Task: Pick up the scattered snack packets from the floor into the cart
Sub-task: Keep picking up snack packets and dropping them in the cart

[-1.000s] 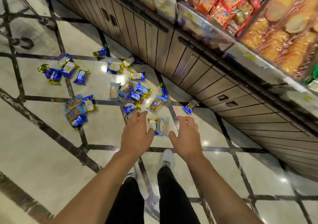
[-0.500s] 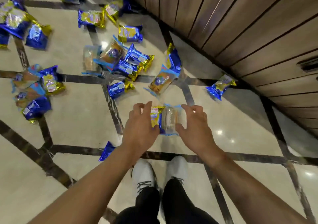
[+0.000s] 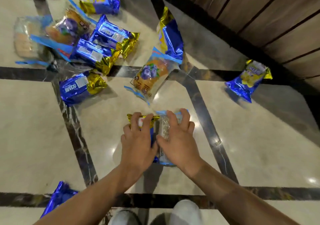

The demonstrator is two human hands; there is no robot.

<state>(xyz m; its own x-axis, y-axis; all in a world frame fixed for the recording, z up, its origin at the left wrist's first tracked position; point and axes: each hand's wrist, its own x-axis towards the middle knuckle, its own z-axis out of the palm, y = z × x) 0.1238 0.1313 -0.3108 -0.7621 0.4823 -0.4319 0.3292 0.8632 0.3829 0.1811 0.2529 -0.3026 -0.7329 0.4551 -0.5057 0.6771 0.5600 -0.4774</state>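
On the pale marble floor (image 3: 259, 147), I've both hands down on two packets.
Left hand (image 3: 138, 143) curls its fingers (image 3: 147, 122) over the blue-and-gold foil snack packet (image 3: 155, 119); right hand (image 3: 178, 138) clamps the clear-wrapped cake packet (image 3: 164, 128) just beside it, long axes running away from me. No cart in view.

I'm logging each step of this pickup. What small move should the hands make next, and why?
Probably close the fingers and lift. The left hand lies on the blue-and-gold packet and the right hand on the clear packet beside it; both packets seem to rest on the floor.
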